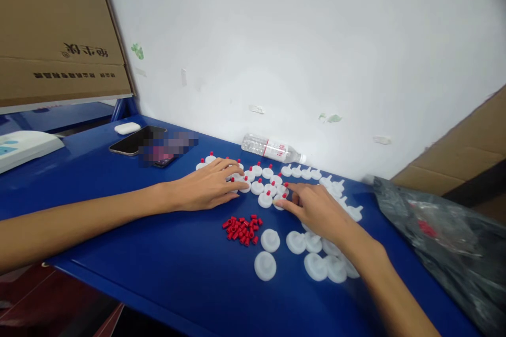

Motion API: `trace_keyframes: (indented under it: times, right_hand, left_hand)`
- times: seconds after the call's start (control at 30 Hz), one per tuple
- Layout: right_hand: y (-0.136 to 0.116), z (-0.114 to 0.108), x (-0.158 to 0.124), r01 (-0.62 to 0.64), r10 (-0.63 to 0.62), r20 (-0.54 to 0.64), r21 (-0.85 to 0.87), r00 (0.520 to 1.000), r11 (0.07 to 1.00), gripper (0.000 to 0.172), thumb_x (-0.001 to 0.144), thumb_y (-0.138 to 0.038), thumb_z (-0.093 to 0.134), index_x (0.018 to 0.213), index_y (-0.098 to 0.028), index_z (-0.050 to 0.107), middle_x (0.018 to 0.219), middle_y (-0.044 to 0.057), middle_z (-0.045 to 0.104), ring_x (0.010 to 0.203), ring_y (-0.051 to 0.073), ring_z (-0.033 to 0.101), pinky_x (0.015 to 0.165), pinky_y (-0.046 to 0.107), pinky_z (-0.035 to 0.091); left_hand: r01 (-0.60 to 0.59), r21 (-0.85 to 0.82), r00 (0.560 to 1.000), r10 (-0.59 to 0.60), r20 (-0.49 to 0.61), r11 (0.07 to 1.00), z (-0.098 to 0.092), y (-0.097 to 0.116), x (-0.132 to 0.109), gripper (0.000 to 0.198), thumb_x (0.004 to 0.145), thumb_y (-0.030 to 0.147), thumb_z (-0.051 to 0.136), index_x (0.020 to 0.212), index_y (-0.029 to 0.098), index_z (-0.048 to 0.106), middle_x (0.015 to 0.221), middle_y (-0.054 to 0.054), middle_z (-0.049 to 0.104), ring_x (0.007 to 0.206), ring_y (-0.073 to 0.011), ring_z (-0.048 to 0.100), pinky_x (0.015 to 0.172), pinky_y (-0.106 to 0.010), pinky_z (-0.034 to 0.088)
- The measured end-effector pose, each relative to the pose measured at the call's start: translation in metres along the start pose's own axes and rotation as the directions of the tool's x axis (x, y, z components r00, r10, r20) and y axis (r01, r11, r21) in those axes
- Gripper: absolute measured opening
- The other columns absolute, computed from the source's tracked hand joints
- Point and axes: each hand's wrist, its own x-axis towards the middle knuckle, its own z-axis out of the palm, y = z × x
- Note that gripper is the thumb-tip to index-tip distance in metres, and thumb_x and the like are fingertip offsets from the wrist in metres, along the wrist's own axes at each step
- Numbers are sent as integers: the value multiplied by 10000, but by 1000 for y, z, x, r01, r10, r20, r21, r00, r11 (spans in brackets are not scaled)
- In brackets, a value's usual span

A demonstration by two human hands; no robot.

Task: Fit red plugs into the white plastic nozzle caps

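Observation:
White round nozzle lids with red tip caps (pixel 265 199) stand in a cluster on the blue table. Over the left side of this cluster rests my left hand (pixel 211 183), palm down, its fingers apart and touching some of the lids. My right hand (pixel 318 208) is at the cluster's right edge, with thumb and index finger around a red-capped white lid (pixel 280 202); its other fingers are curled under. Loose red caps (pixel 242 230) lie in a small pile in front of the hands. Bare white lids (pixel 265 266) lie nearer me, some partly hidden under my right forearm.
More bare white lids (pixel 306 172) line the back. A plastic bottle (pixel 272 148) lies along the wall. Phones (pixel 136 140) and a white case (pixel 127 128) are at the left. A dark plastic bag (pixel 430 263) covers the right edge; a cardboard box (pixel 59 26) stands back left.

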Motion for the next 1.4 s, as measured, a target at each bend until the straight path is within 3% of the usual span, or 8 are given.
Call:
trace_keyframes:
  times: [0.23,0.4,0.63,0.83,0.97,1.17,1.3,1.4]
  right_hand:
    - [-3,0,2,-4,4,10,34,1000,999,399,968,-573,536,1077,-203,636,799,31,721,684,216,654,614,311,379]
    - [-13,-1,15,-9,9,27,-7,1000,1000,439,969,-615,508,985,-202,656,770,42,725,707,234,678,622,312,378]
    - [-27,-3,55,28,-30,-18,-65,999,997,444,985,-597,491,1029,-196,679,886,77,755,858,252,704,713,318,428]
    - [-6,-17,58,-103,66,-231,-154,971,983,550,1029,-570,380,1363,-187,589,1270,171,660,1230,344,562,1015,500,379]
    - [12,-6,46,-97,64,-185,-173,981,980,539,1046,-549,331,1335,-211,634,1307,150,668,1260,355,555,1037,577,373]
    - [18,6,36,-45,20,-166,-150,986,988,524,1059,-523,310,1339,-216,630,1337,97,677,1404,332,447,1139,639,253]
    - [15,-14,31,-45,12,-227,-139,974,989,489,1052,-507,350,1310,-211,643,1313,103,690,1293,301,569,1132,554,307]
    - [5,-29,22,-82,36,-312,-138,949,987,451,1027,-511,416,1214,-198,681,1139,108,757,1055,306,690,985,478,439]
  left_hand:
    - [8,24,1000,-8,11,1000,-1,1,0,398,1006,274,556,1402,303,535,1326,-111,559,1252,-307,493,1048,-467,416]
    - [19,22,1000,-19,18,1000,-4,3,0,477,998,244,567,1457,338,479,1362,-115,529,1267,-320,489,1048,-494,423]
    - [20,-1,1000,-20,-18,1000,-7,3,-2,468,969,223,600,1422,306,520,1314,-134,542,1255,-340,505,1032,-503,454]
    - [40,-47,994,-45,-95,998,-5,2,-5,384,957,238,625,1337,281,593,1334,-134,548,1284,-345,503,1071,-512,441]
    - [45,-31,994,-48,-99,999,-5,2,-5,400,954,248,631,1350,277,581,1349,-135,546,1288,-347,493,1085,-530,434]
    - [24,-22,996,-26,-90,999,-4,1,-4,355,971,245,604,1325,253,589,1323,-136,550,1273,-332,487,1077,-514,443]
    - [37,-139,989,-56,-140,990,-4,3,-5,306,999,222,550,1299,249,603,1300,-126,555,1251,-301,484,1072,-500,437]
    - [86,-327,959,-166,-228,941,-3,5,-5,259,1017,195,503,1236,242,635,1224,-101,579,1178,-242,518,1040,-430,459]
